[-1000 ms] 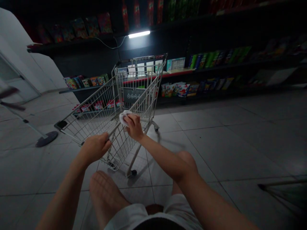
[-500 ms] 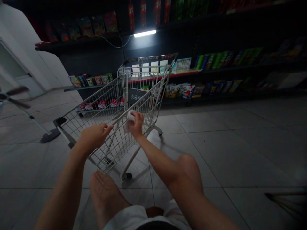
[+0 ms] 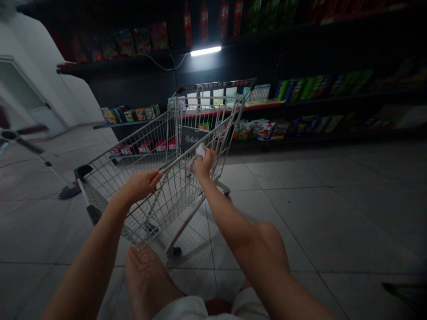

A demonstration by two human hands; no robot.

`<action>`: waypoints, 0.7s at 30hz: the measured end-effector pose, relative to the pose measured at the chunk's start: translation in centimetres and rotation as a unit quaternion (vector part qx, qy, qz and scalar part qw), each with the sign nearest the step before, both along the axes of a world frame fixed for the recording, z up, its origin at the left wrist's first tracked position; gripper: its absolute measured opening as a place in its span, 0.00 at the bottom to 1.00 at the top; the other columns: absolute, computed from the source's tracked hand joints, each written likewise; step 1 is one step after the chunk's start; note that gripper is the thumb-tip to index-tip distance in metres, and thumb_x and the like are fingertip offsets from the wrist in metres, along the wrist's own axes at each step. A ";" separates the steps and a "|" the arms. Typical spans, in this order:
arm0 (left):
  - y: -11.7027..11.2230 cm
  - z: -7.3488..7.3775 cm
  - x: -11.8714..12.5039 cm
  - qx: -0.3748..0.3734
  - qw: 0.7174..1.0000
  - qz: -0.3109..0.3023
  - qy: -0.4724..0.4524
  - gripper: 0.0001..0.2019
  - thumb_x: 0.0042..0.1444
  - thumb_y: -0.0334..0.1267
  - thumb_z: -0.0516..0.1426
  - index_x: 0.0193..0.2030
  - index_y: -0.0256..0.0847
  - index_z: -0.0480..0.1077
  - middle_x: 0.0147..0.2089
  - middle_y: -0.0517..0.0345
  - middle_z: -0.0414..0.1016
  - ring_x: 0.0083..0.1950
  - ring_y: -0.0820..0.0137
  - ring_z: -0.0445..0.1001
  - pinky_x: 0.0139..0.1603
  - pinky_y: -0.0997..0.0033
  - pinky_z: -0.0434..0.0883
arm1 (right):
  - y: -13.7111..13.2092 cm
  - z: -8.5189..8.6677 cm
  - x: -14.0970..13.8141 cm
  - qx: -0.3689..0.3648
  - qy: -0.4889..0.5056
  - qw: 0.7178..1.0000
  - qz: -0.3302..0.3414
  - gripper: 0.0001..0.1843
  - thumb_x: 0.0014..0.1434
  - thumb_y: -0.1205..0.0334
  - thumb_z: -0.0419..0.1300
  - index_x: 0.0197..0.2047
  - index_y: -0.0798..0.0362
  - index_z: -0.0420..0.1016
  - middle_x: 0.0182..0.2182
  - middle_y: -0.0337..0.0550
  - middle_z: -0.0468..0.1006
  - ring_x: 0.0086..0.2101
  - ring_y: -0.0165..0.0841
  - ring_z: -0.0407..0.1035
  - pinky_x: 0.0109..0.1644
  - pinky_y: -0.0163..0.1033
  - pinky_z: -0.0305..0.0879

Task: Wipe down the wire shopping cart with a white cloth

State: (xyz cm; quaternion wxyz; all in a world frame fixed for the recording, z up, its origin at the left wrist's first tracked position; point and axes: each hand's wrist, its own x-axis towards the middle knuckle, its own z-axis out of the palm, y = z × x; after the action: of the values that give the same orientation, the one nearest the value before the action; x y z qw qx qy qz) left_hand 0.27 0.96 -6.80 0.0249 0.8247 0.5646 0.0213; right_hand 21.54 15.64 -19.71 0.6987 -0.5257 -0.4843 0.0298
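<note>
A wire shopping cart point(image 3: 170, 211) stands on the tiled floor in front of my knees, its handle end toward the shelves. My left hand point(image 3: 143, 183) is closed over the near top rail of the basket. Farther along the same side, my right hand point(image 3: 204, 163) grips a white cloth point(image 3: 200, 151) and presses it against the wires just under the rail. Part of the cloth shows through and beside the fingers. Inside the cart, a dark panel with round symbols point(image 3: 191, 138) hangs at the handle end.
Dark shelves hold boxed goods point(image 3: 130, 114), bagged snacks point(image 3: 265, 130) and bottles point(image 3: 204, 22). A lit tube lamp point(image 3: 206, 51) hangs below the upper shelf. At left is a standing fan point(image 3: 23, 135). Dark thin legs point(image 3: 405, 289) show at lower right.
My right hand has slid with the cloth along the cart's side, up and to the right toward the handle end. My left hand stays on the rail. The view has shifted slightly.
</note>
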 end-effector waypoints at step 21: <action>0.3 -0.8 1.0 0.044 0.999 0.020 0.009 0.23 0.66 0.51 0.39 0.36 0.43 0.69 0.29 0.55 0.78 0.33 0.66 0.75 0.38 0.69 0.65 | -9.6 -6.9 -6.0 0.071 -0.299 0.935 0.179 0.14 0.58 0.70 0.56 0.46 0.50 0.74 0.45 0.48 0.70 0.48 0.39 0.60 0.57 0.47 0.61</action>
State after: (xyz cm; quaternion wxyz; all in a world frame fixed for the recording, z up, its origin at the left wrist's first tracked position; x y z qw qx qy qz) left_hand 1.23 1.30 -7.56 -0.0165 0.8135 0.5801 0.0389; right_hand 15.57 6.01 -26.64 0.5402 -0.3637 -0.7579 -0.0386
